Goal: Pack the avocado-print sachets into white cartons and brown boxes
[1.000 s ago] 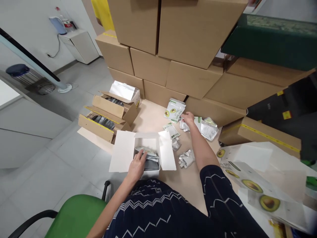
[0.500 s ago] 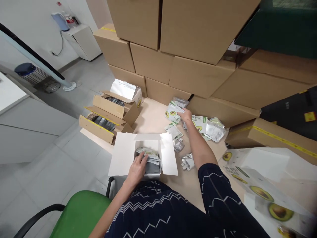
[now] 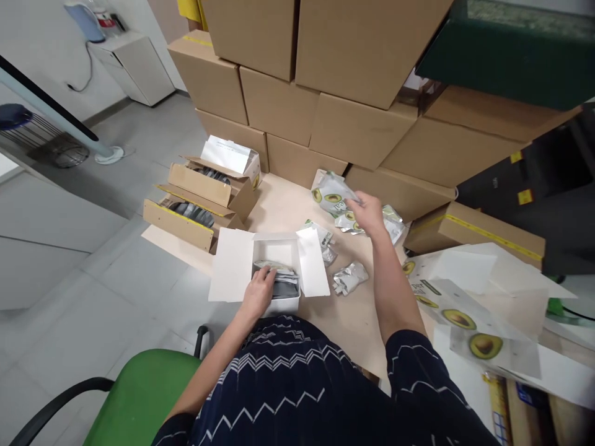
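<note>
Avocado-print sachet [image 3: 331, 193]: flat foil pouch, lifted off the table [image 3: 283, 214] at the far side, in front of the stacked cartons [image 3: 279, 108]. Your right hand [image 3: 369, 214] has it pinched at the right edge, fingers closed on it. It looks light, thin and floppy, with a slick film, so it'll likely sag and slide; grip a sealed edge or corner, not the middle. More sachets [image 3: 390, 224] lie just under that hand, and loose silver ones [image 3: 349, 277] nearer you. Your left hand [image 3: 259, 296] lies flat on the sachets stacked in the open white box [image 3: 279, 254], fingers loose, pressing rather than gripping. Open cardboard trays [image 3: 199, 198] of dark packets sit left of the box.
</note>
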